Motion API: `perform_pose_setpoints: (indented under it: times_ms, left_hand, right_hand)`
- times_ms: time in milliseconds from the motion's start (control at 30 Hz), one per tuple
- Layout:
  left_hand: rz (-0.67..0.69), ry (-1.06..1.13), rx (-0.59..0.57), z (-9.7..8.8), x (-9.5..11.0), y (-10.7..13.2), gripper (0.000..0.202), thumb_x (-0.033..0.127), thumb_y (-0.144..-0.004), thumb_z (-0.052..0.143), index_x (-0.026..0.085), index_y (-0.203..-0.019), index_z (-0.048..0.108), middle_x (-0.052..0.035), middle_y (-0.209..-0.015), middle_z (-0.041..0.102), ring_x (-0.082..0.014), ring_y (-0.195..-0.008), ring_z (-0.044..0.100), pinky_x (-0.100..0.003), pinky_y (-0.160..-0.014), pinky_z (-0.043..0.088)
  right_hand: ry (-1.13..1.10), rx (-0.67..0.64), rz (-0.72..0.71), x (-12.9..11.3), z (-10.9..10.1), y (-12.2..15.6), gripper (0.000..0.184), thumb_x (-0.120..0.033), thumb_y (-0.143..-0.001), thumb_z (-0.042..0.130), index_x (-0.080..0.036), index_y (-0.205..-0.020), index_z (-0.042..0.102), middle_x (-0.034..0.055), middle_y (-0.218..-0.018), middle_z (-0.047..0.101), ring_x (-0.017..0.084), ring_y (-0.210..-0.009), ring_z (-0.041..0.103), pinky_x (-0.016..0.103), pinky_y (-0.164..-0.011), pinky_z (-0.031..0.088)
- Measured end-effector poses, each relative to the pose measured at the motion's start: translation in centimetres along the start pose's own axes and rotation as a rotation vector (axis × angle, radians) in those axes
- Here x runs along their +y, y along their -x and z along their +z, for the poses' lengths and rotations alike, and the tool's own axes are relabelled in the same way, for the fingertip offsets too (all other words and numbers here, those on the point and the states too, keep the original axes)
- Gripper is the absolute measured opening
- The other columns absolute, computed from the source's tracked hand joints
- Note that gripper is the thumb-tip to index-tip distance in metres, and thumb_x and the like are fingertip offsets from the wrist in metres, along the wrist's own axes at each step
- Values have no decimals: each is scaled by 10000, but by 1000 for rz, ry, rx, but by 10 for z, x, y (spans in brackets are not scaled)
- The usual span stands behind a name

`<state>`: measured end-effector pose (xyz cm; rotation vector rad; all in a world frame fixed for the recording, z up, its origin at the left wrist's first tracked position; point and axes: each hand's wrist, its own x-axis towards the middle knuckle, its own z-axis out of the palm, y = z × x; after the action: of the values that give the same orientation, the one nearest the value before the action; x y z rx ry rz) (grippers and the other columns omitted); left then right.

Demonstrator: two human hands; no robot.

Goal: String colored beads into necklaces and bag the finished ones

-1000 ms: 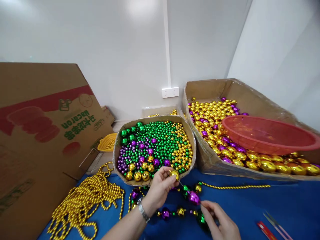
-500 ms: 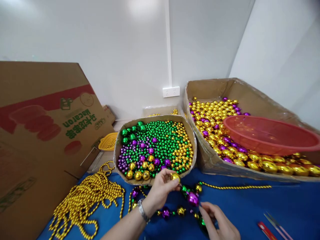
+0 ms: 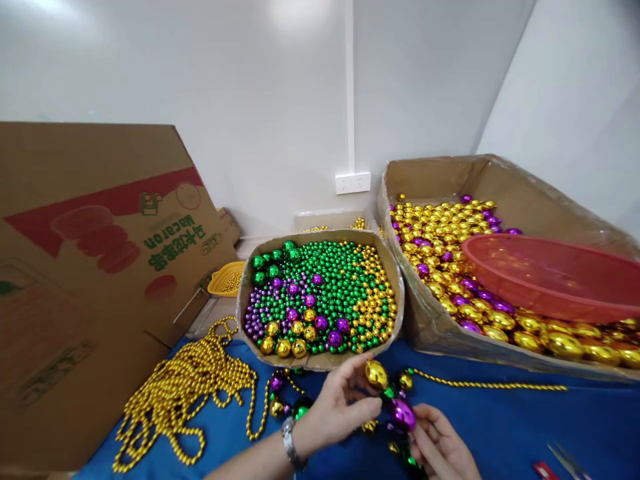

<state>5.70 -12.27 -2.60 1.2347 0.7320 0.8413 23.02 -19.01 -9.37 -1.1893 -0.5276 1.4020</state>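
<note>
My left hand (image 3: 345,407), a silver watch on its wrist, has its fingers curled behind a large shiny gold bead (image 3: 377,375), with the thumb lower and a little apart. Just below that bead come a small green bead (image 3: 389,393) and a large purple bead (image 3: 403,415). My right hand (image 3: 443,443) pinches the lower end of the purple bead between thumb and fingers. Other parts of the strand, with gold, green and purple beads, lie on the blue cloth (image 3: 500,427), partly hidden by both hands.
A carton tray (image 3: 320,365) of green, purple and gold beads stands ahead. To its right, a big carton (image 3: 430,333) holds larger beads and a red basket (image 3: 550,273). Gold bead chains (image 3: 190,387) lie left, by a tall carton (image 3: 100,320). Tweezers (image 3: 567,460) lie at lower right.
The left hand and the gold bead have moved right and down, close to the purple bead. The right hand now grips the purple bead's end. The camera view has turned slightly left.
</note>
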Motion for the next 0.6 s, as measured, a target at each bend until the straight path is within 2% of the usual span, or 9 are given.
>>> perform_pose_setpoints:
  times_ms: [100,200,267,333,400,500,600]
  left_hand:
    - [-17,-72,-91,-8,2,7,640,296,-755,709,230,-1336,448,-126,-1157,579,-219,-979,579,-306,-799,473]
    - [-30,-286,-138,-20,9,7,426,326,-806,643,202,-1206,565,-110,-1041,644,-201,-872,610,-298,-754,481]
    - [18,-618,-93,-33,16,0,246,318,-867,548,183,-1050,641,-96,-922,669,-199,-815,609,-297,-730,468]
    - [66,-1037,-42,-49,20,-11,237,260,-909,446,169,-936,663,-102,-864,663,-214,-819,598,-311,-744,448]
    - [53,-1339,-45,-65,20,-25,256,183,-900,409,152,-862,660,-123,-838,650,-239,-831,585,-333,-752,432]
    - [-10,-1470,-99,-83,11,-44,190,92,-822,468,142,-764,642,-134,-779,631,-264,-819,575,-346,-736,421]
    - [-28,-1471,-110,-88,2,-56,169,48,-772,495,150,-773,630,-135,-792,628,-272,-834,576,-355,-743,420]
  right_hand:
    - [-24,15,-12,-3,-5,-1,494,-498,-555,825,-224,-889,586,-8,-685,608,123,-524,520,226,-471,411]
    - [-49,33,-15,-6,-6,0,489,-492,-570,819,-222,-902,582,-9,-680,596,118,-515,510,233,-474,411]
    - [-54,27,-7,-9,-6,1,481,-488,-581,817,-220,-903,579,-11,-677,591,111,-511,505,232,-481,410]
    - [-52,18,-5,-11,-5,2,477,-484,-589,817,-223,-908,577,-16,-684,591,103,-514,502,225,-490,406]
    - [-43,14,-9,-11,-4,3,468,-484,-603,810,-226,-914,576,-17,-691,592,99,-519,501,221,-497,403]
    - [-25,19,-37,-9,-4,2,472,-505,-593,805,-218,-894,580,-13,-664,585,106,-501,489,227,-472,388]
    - [-2,21,-54,-7,-4,2,463,-514,-603,796,-220,-889,582,-16,-653,581,106,-499,484,226,-474,385]
